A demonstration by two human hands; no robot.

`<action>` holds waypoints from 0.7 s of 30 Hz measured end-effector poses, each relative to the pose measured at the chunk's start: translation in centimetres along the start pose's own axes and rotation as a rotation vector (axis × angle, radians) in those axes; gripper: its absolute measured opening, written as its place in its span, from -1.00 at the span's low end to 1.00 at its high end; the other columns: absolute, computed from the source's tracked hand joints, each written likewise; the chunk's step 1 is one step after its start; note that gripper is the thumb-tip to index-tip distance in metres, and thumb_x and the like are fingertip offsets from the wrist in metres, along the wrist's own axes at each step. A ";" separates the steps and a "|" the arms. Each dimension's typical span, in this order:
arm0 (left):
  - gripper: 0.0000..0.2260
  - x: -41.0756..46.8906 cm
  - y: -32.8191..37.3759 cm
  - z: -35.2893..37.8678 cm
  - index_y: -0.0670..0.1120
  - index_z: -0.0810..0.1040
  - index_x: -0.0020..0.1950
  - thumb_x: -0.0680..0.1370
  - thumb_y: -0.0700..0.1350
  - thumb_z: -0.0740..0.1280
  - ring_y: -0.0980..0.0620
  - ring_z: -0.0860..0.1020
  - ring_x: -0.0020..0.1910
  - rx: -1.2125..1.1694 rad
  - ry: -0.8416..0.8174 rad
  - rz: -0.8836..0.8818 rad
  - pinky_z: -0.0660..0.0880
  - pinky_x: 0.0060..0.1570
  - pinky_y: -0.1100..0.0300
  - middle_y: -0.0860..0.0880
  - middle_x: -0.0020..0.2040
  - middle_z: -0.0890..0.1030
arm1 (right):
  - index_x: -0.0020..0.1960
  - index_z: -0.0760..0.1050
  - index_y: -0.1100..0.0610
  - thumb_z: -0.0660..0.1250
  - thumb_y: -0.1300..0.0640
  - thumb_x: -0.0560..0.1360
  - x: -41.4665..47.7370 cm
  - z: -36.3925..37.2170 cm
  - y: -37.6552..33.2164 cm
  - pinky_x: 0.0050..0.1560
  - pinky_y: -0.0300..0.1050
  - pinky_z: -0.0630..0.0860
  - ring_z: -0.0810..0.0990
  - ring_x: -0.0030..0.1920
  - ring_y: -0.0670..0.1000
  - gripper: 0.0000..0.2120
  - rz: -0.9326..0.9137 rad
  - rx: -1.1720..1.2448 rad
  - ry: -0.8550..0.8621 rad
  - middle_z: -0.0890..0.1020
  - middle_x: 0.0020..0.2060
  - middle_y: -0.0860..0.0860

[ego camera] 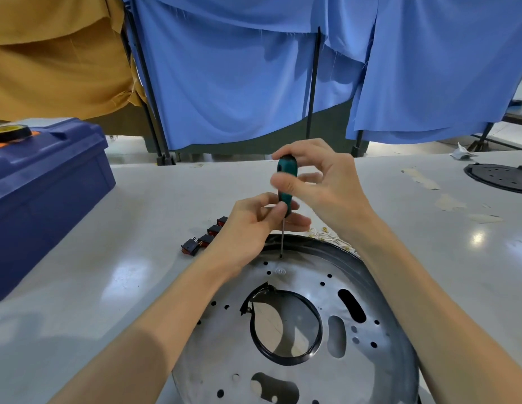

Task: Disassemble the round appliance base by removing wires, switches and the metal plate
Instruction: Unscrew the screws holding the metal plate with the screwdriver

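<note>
The round appliance base (396, 301) lies on the table right in front of me, its black rim around a perforated metal plate (224, 330) with a large round hole in the middle. A green-handled screwdriver (286, 182) stands upright, its tip on a screw near the plate's far edge. My right hand (321, 182) grips the top of the handle. My left hand (254, 225) pinches the handle's lower end. Several black and red rocker switches (205, 237) lie on the table left of the base. Loose white wires (332, 237) with brass terminals lie just behind the base.
A blue toolbox (43, 193) with a roll of tape (8, 132) on its lid stands at the left. Another round black base (499, 177) lies at the far right. Blue and yellow cloths (254, 68) hang behind the table's far edge.
</note>
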State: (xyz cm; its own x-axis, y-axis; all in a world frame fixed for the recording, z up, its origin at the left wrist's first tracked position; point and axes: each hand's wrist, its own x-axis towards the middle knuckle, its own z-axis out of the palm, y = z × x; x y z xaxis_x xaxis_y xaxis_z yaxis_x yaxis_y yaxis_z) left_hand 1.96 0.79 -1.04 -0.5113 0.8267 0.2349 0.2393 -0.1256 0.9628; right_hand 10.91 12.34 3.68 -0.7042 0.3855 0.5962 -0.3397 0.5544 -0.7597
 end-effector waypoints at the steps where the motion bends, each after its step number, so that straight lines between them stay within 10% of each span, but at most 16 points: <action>1: -0.84 0.0 0.0 0.0 -0.19 0.51 0.15 0.62 -0.17 0.25 -0.02 0.69 -0.04 0.000 0.021 0.004 0.47 0.16 0.11 -0.11 -0.09 0.72 | 0.03 0.63 0.03 0.52 0.12 0.38 -0.1 0.2 0.1 -0.12 -0.31 0.54 0.56 -0.07 -0.11 -0.77 -0.011 -0.059 -0.011 0.57 0.00 0.04; 8: -0.76 0.1 0.2 -0.2 -0.10 0.50 0.24 0.67 -0.18 0.10 0.01 0.68 -0.01 -0.025 -0.001 0.020 0.52 0.02 0.35 -0.07 -0.04 0.71 | 0.15 0.60 0.18 0.25 0.50 0.49 0.0 -0.2 0.2 -0.01 -0.25 0.59 0.67 -0.05 -0.05 -0.64 0.003 0.013 -0.057 0.67 -0.02 0.11; 13: -0.89 0.1 -0.1 -0.5 -0.20 0.52 0.10 0.59 -0.21 0.30 -0.09 0.70 -0.09 -0.023 0.065 0.025 0.50 0.11 0.10 -0.13 -0.10 0.71 | 0.06 0.63 0.02 0.47 0.16 0.44 0.0 0.4 0.0 -0.05 -0.32 0.53 0.56 -0.03 -0.10 -0.80 -0.025 -0.060 -0.045 0.57 0.01 0.07; 21: -0.75 0.1 -0.2 -0.3 -0.18 0.57 0.11 0.67 -0.22 0.10 -0.05 0.70 -0.09 0.019 0.045 0.043 0.53 0.04 0.30 -0.14 -0.10 0.71 | 0.10 0.61 0.17 0.29 0.41 0.52 0.1 0.1 0.3 0.01 -0.25 0.60 0.65 -0.02 -0.10 -0.74 -0.009 0.016 -0.044 0.65 0.05 0.09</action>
State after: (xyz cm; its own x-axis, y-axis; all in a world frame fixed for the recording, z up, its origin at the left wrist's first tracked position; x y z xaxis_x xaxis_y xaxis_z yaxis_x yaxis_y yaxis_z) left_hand 1.63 0.75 -1.22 -0.5368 0.7951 0.2822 0.2773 -0.1497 0.9490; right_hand 10.72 12.45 3.52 -0.7280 0.3472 0.5912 -0.3558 0.5458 -0.7586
